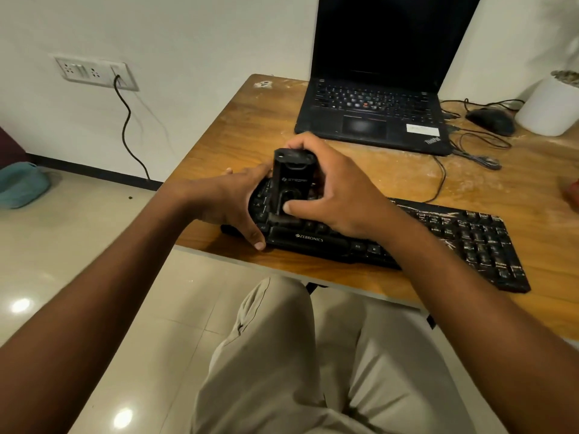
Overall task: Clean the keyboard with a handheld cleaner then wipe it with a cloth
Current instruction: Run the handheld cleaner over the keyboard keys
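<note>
Upright, cleaner (289, 180) (R hand (332, 195)) on keyboard (470, 239)

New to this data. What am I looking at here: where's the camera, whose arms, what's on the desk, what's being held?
There is no robot here. It is one picture from a wide-angle camera worn on a person's head, looking forward and down, so the two bare arms coming in from the bottom are the wearer's own, with their knees below.

On the wooden desk lies a black keyboard, with pale dust or crumbs showing on its right half. Behind it stands an open laptop with a dark screen, and to its right a black mouse with cables and a white pot.

The right hand grips a black handheld cleaner, held upright with its lower end on the keyboard's left part. The left hand holds the keyboard's left end. No cloth is clearly visible.
</note>
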### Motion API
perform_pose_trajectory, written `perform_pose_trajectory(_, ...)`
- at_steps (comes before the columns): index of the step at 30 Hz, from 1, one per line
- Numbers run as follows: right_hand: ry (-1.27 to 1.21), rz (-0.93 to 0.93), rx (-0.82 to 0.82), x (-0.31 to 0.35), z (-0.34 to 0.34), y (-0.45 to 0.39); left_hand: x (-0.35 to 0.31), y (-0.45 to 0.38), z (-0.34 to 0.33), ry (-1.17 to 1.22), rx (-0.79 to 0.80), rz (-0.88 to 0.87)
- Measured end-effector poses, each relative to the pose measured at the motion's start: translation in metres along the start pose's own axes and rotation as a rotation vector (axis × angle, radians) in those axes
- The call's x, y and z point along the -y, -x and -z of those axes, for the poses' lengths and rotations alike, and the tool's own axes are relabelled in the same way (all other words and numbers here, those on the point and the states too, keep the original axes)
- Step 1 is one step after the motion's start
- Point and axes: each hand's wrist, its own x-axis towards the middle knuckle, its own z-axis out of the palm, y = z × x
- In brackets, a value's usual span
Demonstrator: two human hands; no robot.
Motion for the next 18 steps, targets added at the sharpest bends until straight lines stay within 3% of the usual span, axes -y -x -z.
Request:
perform_pose_trajectory(5, 0.051, -0.019, 0.105, -0.011, -0.009, -0.001, 0.005, -0.002, -0.003, 0.023, -0.01, -0.007)
perform_pose_trajectory(11, 0.271, -0.158, 0.299, -0.007, 0.038, 0.021, -0.011, 0.006, 0.0, 0.064, 0.004, 0.048)
perform_pose_trajectory(18, 0.058, -0.012, 0.158, 0.003, 0.007, -0.001, 0.0, 0.002, -0.002, 0.03, -0.006, -0.001)
